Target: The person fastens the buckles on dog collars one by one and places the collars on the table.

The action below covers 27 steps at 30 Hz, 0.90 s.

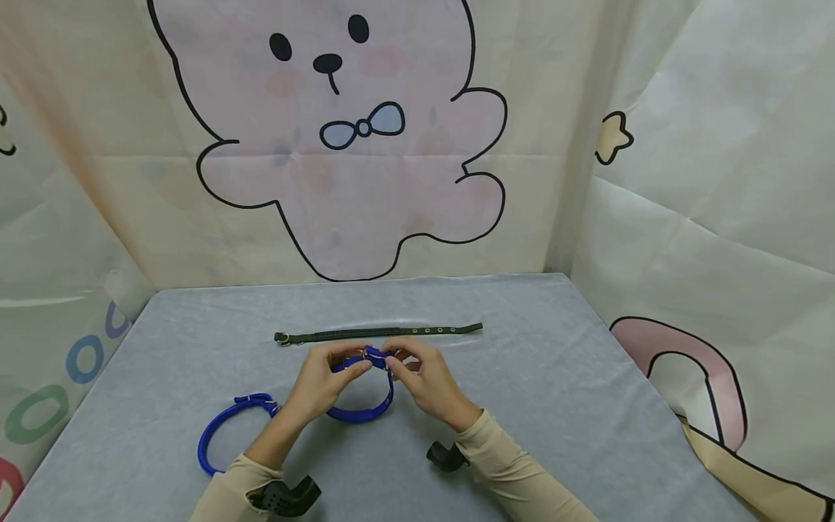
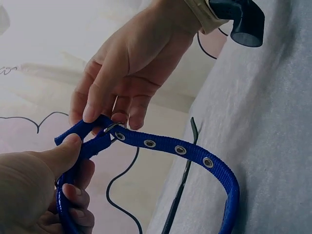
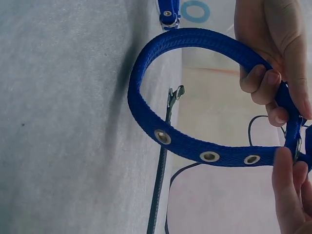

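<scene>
A blue collar [image 1: 361, 415] with metal eyelets hangs in a loop between the two hands above the table. On the left, the left hand [image 1: 326, 380] grips the band beside the buckle, its thumb on the strap. Fingers of the right hand [image 1: 424, 377] pinch the strap at the buckle from the other side. In the left wrist view, the metal buckle [image 2: 114, 127] has the strap passing through it, with an eyelet close by. The right wrist view shows the collar's padded band [image 3: 146, 73] curving toward the left hand [image 3: 273, 53]; the right hand [image 3: 292, 195] is partly cut off.
A second blue collar [image 1: 207, 437], closed into a ring, lies on the grey table [image 1: 554, 362] left of the left forearm. Beyond the hands a dark green collar [image 1: 365, 333] is laid out straight. Printed cloth walls [image 1: 717, 217] border the table.
</scene>
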Tool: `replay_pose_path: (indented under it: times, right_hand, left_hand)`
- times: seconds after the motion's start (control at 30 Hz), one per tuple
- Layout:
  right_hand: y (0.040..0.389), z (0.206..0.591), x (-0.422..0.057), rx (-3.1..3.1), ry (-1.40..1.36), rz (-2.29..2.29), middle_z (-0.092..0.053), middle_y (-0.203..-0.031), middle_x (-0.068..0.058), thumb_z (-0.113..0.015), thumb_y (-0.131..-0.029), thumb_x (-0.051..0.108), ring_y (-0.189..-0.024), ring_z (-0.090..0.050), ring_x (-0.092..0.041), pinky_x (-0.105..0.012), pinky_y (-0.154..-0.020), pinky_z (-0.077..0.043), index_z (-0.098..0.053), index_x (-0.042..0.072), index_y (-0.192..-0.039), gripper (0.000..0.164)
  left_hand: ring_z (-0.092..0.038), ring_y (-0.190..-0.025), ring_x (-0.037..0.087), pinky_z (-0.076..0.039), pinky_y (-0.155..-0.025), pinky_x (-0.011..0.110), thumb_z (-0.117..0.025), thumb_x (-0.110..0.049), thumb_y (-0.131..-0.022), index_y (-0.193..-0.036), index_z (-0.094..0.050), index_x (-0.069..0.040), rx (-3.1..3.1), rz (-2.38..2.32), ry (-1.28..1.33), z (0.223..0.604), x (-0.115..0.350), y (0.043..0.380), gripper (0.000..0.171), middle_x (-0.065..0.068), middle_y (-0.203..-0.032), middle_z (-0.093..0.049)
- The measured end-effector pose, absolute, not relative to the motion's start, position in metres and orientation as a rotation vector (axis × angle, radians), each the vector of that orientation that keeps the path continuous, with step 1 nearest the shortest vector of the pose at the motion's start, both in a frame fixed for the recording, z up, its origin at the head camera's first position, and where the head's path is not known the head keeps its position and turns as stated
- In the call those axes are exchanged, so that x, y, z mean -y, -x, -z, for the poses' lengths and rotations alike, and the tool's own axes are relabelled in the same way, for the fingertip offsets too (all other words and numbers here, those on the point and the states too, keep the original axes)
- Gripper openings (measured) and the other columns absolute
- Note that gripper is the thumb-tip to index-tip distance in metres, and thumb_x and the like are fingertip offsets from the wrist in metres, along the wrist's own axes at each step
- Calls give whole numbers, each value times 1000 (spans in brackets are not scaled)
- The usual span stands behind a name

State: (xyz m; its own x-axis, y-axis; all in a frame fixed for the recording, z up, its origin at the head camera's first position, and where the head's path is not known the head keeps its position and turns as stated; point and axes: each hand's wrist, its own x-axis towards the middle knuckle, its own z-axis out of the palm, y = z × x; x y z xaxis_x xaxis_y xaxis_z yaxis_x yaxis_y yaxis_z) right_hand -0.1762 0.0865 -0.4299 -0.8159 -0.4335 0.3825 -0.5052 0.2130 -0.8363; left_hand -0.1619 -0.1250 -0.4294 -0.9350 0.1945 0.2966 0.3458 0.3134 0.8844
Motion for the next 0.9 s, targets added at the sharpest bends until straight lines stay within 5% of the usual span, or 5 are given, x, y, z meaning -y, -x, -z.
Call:
replay_pose_path:
  times: [0.23,0.6,0.9]
  right_hand:
    - [175,426,-86,2457,-892,-1705,-69,-113,-13,-62,-100,5,-93,-69,-23,-22,-72,-60,-71,7,-113,17]
    - [175,429,-82,2442,-917,-1604,-70,-111,-12,-65,-98,4,-94,-70,-23,-22,-71,-60,-71,6,-113,17]
    - [174,430,-81,2395,-904,-1704,-69,-117,-17,-63,-99,4,-93,-71,-29,-25,-72,-61,-66,2,-119,21]
  left_hand:
    - [-52,-63,9,-38,-53,22,-73,-15,-93,-121,-73,-6,2453,1660,505,430,125,162,29,10,-93,-77]
    - [-65,-86,9,-49,-69,22,-67,-17,-98,-128,-70,-7,2450,1657,564,429,125,159,32,13,-115,-75]
    - [-66,-83,7,-50,-69,22,-72,-17,-95,-117,-72,-9,2478,1661,404,426,122,158,23,7,-100,-76]
